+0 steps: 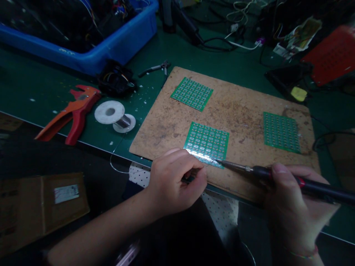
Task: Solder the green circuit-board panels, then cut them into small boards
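My right hand [296,207] grips a soldering iron [280,176] by its dark handle. The iron's tip meets the lower edge of a green circuit board panel [208,140], where light glares off the surface. At that panel's lower left, my left hand [177,177] is closed in a pinch. Solder wire [118,170] runs from a white spool [110,112] down to this hand, and the pinched part is mostly hidden by the fingers. Two more green panels lie on the brown board [235,111]: one further back [192,94], one at the right [281,132].
Orange-red cutters [77,111] and small pliers [155,69] lie left of the board. Behind stands a blue bin [124,44] holding dark parts and wires. A red box [332,55], a yellow sponge [298,94] and cables are at the right; a carton [63,214] sits below the table edge.
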Action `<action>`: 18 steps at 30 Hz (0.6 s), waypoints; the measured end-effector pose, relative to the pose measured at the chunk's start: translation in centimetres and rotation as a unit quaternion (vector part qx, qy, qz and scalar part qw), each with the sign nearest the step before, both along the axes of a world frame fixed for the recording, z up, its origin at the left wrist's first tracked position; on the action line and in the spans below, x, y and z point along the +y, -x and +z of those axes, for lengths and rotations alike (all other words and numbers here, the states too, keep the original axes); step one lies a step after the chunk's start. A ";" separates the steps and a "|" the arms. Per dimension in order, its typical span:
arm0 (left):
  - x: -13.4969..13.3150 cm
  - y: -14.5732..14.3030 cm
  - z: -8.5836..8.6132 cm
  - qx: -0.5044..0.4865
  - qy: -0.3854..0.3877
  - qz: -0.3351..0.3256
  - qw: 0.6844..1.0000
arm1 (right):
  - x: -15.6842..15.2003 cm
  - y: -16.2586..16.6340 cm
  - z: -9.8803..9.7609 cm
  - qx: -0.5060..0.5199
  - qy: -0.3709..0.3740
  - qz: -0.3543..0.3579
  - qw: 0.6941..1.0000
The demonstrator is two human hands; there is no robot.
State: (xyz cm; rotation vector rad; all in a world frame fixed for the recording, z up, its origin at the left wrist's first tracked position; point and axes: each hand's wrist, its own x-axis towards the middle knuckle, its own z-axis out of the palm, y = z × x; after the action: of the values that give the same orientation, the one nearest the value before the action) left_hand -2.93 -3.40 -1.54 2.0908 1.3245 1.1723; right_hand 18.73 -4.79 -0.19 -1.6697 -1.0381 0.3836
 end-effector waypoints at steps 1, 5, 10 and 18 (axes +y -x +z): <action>0.0 0.0 0.0 0.001 0.001 -0.002 1.000 | 0.0 0.0 0.0 0.000 0.003 -0.001 1.000; -0.1 0.1 0.1 0.000 0.010 -0.008 1.000 | 0.1 0.2 0.0 -0.005 0.010 -0.004 1.000; 0.0 -0.1 0.0 0.004 0.015 -0.004 1.000 | 0.0 0.2 0.0 -0.006 0.003 0.003 1.000; 0.0 -0.1 -0.2 0.024 0.024 0.002 0.999 | 0.2 0.2 0.1 -0.012 -0.003 0.001 1.000</action>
State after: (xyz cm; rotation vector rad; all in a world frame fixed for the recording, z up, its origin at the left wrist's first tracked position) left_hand -2.79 -3.37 -1.75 2.0952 1.3650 1.0884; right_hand 18.52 -4.60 -0.12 -1.6712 -1.0579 0.3624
